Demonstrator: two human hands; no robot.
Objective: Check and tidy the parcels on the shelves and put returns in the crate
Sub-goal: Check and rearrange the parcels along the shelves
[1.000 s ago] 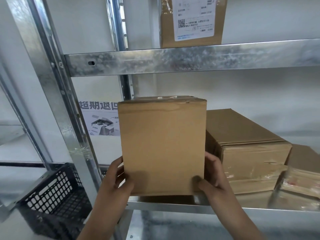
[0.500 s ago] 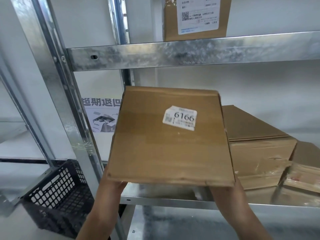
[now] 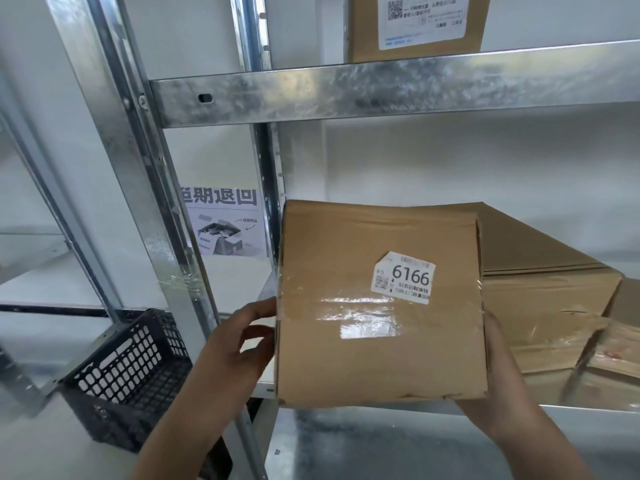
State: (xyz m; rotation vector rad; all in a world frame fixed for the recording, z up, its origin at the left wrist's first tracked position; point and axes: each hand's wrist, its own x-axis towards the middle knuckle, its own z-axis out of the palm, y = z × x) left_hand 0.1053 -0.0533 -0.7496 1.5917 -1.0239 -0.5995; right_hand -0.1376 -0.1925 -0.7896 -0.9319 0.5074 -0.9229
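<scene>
A brown cardboard parcel (image 3: 346, 358) with a white "6166" sticker (image 3: 403, 277) and clear tape across its front stands at the front edge of the lower metal shelf (image 3: 571, 410). Its labelled face is turned towards me. My left hand (image 3: 239, 351) presses its fingertips against the parcel's left side. My right hand (image 3: 498, 379) grips the lower right corner, with the fingers hidden behind it. A black perforated crate (image 3: 128, 368) sits low at the left, outside the shelf post.
Another taped brown box (image 3: 547, 306) sits just right of the held parcel, with a smaller one (image 3: 620, 344) beyond it. A labelled box (image 3: 415, 26) stands on the upper shelf beam (image 3: 381, 91). A steel upright (image 3: 138, 168) separates shelf and crate. A printed sign (image 3: 225, 226) hangs on the wall.
The parcel has been turned so that its labelled, taped face points at me, and it has shifted right and lower towards the shelf. My left hand has slid from beneath it to its left side.
</scene>
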